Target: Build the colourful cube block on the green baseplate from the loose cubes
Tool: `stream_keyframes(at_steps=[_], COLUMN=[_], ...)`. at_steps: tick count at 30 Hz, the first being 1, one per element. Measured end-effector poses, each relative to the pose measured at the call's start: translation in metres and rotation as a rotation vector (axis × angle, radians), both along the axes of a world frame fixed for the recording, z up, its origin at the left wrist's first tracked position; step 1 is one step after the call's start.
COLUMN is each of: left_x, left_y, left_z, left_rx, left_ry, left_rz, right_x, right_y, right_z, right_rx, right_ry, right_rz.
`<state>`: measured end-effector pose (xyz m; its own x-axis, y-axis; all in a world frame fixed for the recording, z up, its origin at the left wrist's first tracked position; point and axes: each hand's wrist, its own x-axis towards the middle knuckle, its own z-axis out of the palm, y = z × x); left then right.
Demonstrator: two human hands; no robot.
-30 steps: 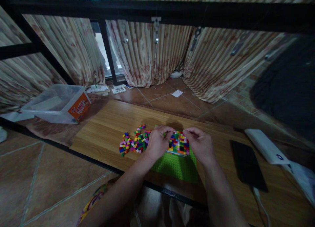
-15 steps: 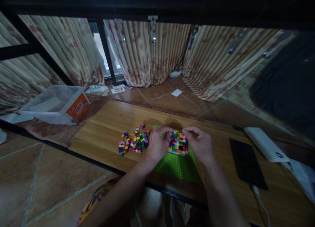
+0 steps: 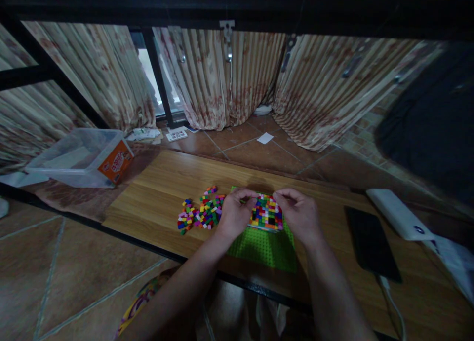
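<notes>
Two hands at work over one green baseplate on a low wooden table.

Left hand: fingers curled in narrow, tips pinched at the far left corner of one multicoloured brick block. Whether a loose brick sits between the tips, cannot tell.

Right hand: fingers bent close together, tips on the block's far right corner. Same doubt about a brick in the pinch.

The block lies between the two hands, seated on the far half of the baseplate; the near half of the plate shows bare studs just below both wrists.

Just beside the left hand, on its outer side: one scatter of loose small bricks, many colours, too small and too many to count.

Well beyond the left hand, far corner: one clear plastic tub with an orange label.

Outside the right hand: one black phone lying flat with one cable at its near end, then one white power bank farther out.
</notes>
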<state>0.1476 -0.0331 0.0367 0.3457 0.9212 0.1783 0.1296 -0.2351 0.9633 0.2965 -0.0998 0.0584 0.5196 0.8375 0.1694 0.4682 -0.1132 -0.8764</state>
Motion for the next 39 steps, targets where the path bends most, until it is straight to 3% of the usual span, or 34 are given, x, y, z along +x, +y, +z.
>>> stream_keyframes(at_steps=[12, 23, 29, 36, 39], left_x=[0.005, 0.004, 0.001, 0.000, 0.000], left_y=[-0.002, -0.002, 0.004, 0.007, 0.008], left_z=[0.001, 0.004, 0.000, -0.001, 0.001], left_rx=[-0.336, -0.507, -0.395, -0.017, 0.045], left_ry=[-0.214, -0.312, -0.244, -0.001, 0.046], left_rz=[0.015, -0.039, -0.063, -0.025, -0.017], right_x=[-0.005, -0.006, -0.007, -0.008, -0.008], right_y=[0.001, 0.001, 0.002, 0.001, 0.001], right_z=[0.004, 0.005, 0.006, 0.009, 0.009], right_rx=[-0.026, -0.022, -0.017, -0.028, -0.020], right_ry=[0.007, 0.004, 0.038, 0.010, -0.004], right_rz=[-0.010, -0.012, 0.002, -0.007, -0.008])
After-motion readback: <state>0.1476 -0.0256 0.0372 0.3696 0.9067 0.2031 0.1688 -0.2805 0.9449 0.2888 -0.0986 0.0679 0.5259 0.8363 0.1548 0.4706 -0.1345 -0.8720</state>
